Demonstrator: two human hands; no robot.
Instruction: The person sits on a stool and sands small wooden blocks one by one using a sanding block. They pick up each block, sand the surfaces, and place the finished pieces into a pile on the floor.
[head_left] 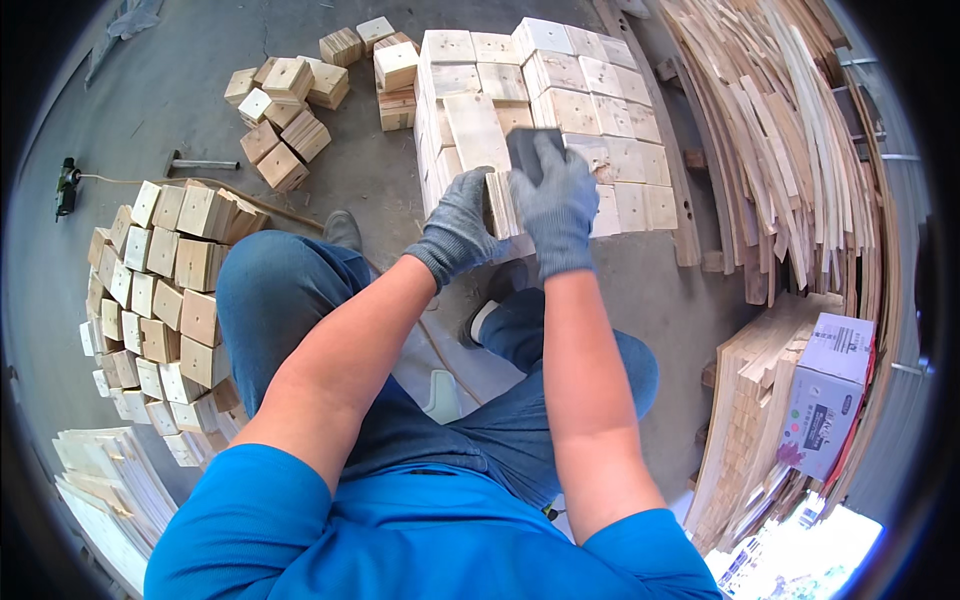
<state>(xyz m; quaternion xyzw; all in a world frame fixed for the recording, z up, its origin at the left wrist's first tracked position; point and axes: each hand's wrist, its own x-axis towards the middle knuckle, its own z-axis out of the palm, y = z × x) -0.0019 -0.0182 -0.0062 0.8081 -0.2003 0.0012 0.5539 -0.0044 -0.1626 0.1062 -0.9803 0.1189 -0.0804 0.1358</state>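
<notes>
My left hand (460, 222), in a grey knit glove, is closed on the left side of a wooden block (502, 203) with layered edges. The block is held at the near side of a stack of pale wooden blocks (630, 155). My right hand (562, 200), gloved the same way, grips a dark grey sanding block (530, 150) just above and to the right of the wooden block. Whether the sanding block touches the wood cannot be made out. A longer pale wooden piece (474, 130) lies on the stack, just beyond my left hand.
Loose blocks (290, 80) lie on the floor at the far left. A second block pile (160, 290) stands left of my knee. Long thin boards (750, 140) fill the right side, near a printed carton (822, 400). A hose (430, 345) crosses the floor between my legs.
</notes>
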